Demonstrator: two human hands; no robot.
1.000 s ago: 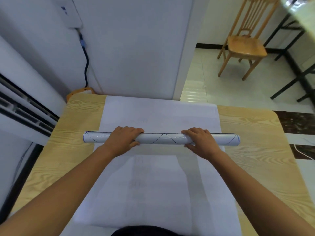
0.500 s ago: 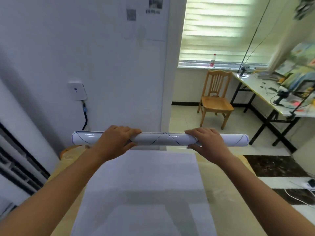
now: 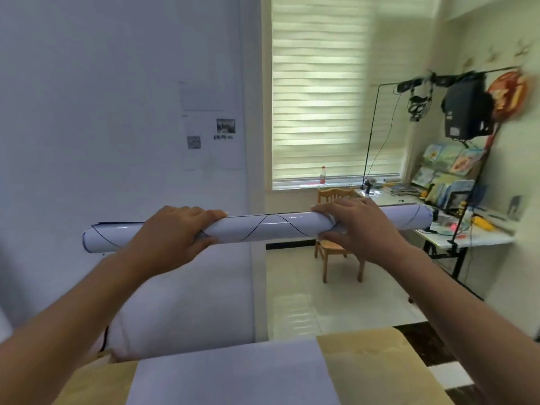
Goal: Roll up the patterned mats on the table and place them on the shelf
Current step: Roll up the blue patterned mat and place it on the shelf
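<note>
A rolled-up white mat (image 3: 268,228) with thin dark curved lines is held level in the air, well above the table. My left hand (image 3: 172,232) grips the roll left of its middle, and my right hand (image 3: 355,226) grips it right of its middle, fingers curled over the top. Another white mat (image 3: 233,375) lies flat on the wooden table (image 3: 380,361) at the bottom of the view. A rack (image 3: 450,182) holding picture books stands at the far right, on a desk.
A white wall (image 3: 117,112) rises just behind the table. To the right the room opens to a tiled floor, a wooden chair (image 3: 336,252), a window with blinds, and a cluttered desk (image 3: 467,238) with a stand and cables.
Both hands have lifted the rolled mat off the table and up into the air. The view has tilted up and to the right, toward the window and desk.
</note>
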